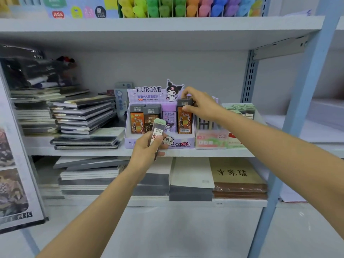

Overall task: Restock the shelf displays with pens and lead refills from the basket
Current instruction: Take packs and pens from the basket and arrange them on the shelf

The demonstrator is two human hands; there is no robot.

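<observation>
The two bare forearms reach in from the bottom of the head view, the left one closest. The left hand is curled round a slim refill case with a pale green cap, holding it upright just in front of the purple display box on the middle shelf. The case and knuckles cover part of the box's front row.

Further in, the right hand pinches the dark top of an orange refill pack, thumb in front and fingers behind. The pack stands upright at the right end of the purple box's front row. Beside it is a purple pack, then two more orange packs to the left (the nearer of these is half hidden by the green-capped case).

Just right of the purple box stands a pink display, partly crossed by the right forearm, and beyond it a green display. Left of the box lie stacked notebooks. The top shelf carries a row of bright highlighters. On the lower shelf lie paper pads and a brown book. A blue post frames the right side.
</observation>
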